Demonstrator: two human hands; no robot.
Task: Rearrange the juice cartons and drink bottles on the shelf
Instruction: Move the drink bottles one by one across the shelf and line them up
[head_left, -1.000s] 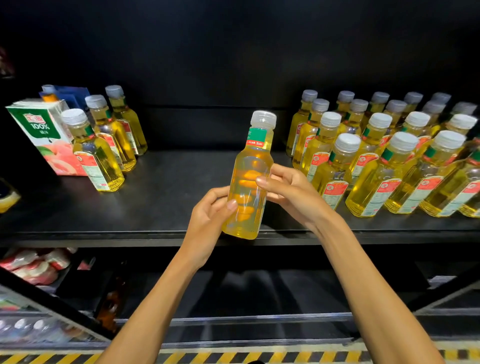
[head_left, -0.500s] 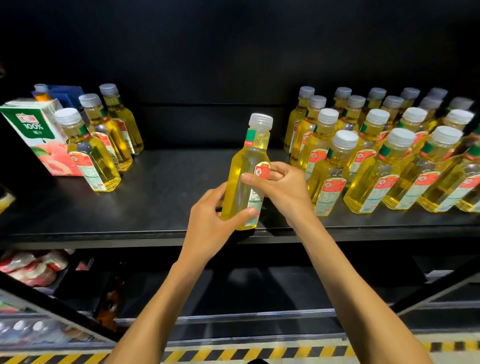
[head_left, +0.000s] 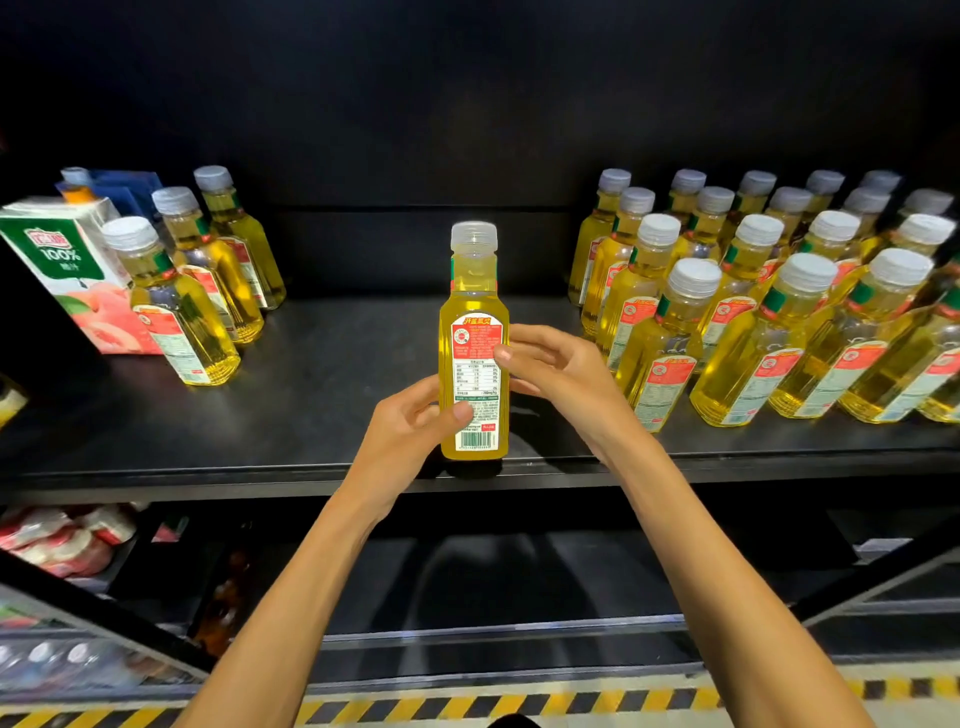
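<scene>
Both forearms reached up from the bottom of the frame to the centre. The left hand (head_left: 410, 431) held the bottle (head_left: 474, 358) low down, with the thumb pressed on the label and the other fingers hidden behind it. The right hand (head_left: 556, 364) was half bent at the bottle's right side, one fingertip on the label edge. I could not tell if it really gripped.

The bottle was upright, with its base at the front edge of the shelf (head_left: 322, 374). The carton (head_left: 67, 270) at the left was cut off by the frame, as were the many bottles (head_left: 753, 312) at the right. The packets (head_left: 57, 540) at the lower left were blurred.
</scene>
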